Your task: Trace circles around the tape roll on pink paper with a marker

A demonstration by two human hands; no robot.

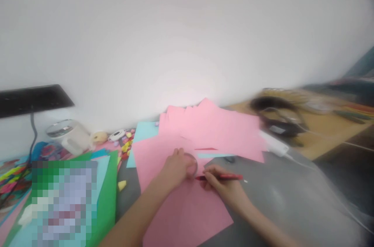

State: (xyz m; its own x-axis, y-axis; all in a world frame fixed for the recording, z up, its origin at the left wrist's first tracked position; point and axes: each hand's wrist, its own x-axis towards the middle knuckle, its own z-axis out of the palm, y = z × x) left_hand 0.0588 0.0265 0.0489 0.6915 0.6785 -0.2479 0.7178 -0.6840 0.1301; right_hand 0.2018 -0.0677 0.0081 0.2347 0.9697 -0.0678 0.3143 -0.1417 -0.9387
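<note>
A sheet of pink paper (187, 212) lies on the grey table in front of me. My left hand (179, 164) rests on it, fingers closed on a round object with a dark rim (195, 162); pink shows through its middle, and blur hides its exact kind. Just to the right, my right hand (217, 180) grips a red pen (232, 177) in a writing hold. The pen's tip points left, close to the lower edge of the round object; whether it touches the paper I cannot tell.
Behind lie more pink sheets (210, 128) over light-blue paper (144, 130). Green paper (108, 196), a white cup-like object (70, 138) and small colourful pieces (127, 145) are at left. Headphones (277, 114) and a white power strip (274, 143) with a cord are at right.
</note>
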